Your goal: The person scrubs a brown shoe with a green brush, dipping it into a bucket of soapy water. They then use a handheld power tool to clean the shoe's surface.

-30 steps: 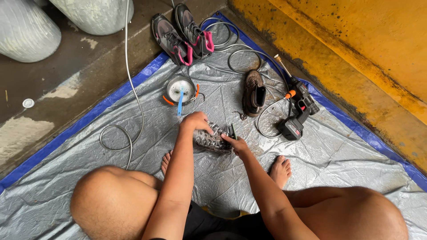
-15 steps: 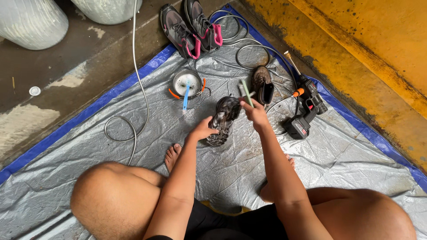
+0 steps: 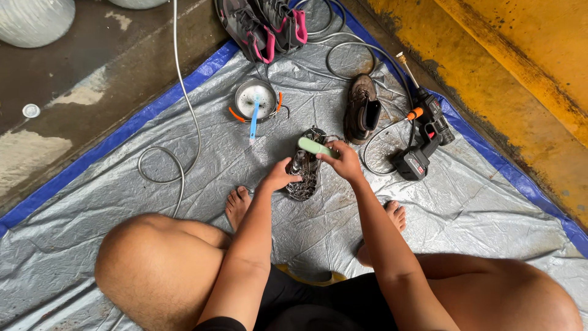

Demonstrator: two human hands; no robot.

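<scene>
My left hand (image 3: 280, 178) grips a muddy dark shoe (image 3: 306, 165) turned sole-up over the grey tarp (image 3: 184, 184). My right hand (image 3: 343, 160) holds a pale green brush (image 3: 315, 146) against the upper end of the sole. The matching brown shoe (image 3: 361, 109) lies upright on the tarp just beyond my right hand. A small round bowl (image 3: 254, 98) with foamy water and a blue toothbrush (image 3: 253, 122) sits beyond my left hand.
A black and red cordless spray gun (image 3: 422, 144) with a hose lies at the right. Two grey and pink sneakers (image 3: 263, 27) rest at the tarp's far edge. A grey cable (image 3: 177, 92) loops at the left. A yellow wall (image 3: 520, 73) runs along the right.
The shoe has been lifted and turned sole-up in my left hand. My right hand has brought the green brush from further out onto the sole.
</scene>
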